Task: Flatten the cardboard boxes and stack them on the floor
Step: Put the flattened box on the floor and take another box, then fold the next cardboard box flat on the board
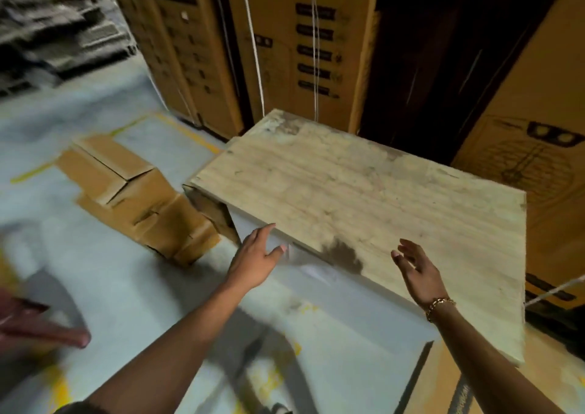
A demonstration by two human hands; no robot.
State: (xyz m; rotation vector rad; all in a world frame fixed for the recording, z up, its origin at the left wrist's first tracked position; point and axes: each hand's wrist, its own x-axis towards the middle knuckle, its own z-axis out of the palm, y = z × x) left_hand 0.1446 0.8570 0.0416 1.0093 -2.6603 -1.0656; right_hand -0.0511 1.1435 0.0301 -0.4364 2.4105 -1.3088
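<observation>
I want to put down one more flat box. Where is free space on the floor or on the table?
The wooden tabletop is bare; both hands, left and right, are open at its near edge. Bare floor lies between the flattened cardboard and the person. Behind the table, tall cartons crowd the space.

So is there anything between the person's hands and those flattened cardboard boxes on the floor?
Nothing visible. Both hands are empty: the left hand at the wooden table's near edge, the right hand above it. Bare floor separates them from the flattened cardboard boxes.
</observation>
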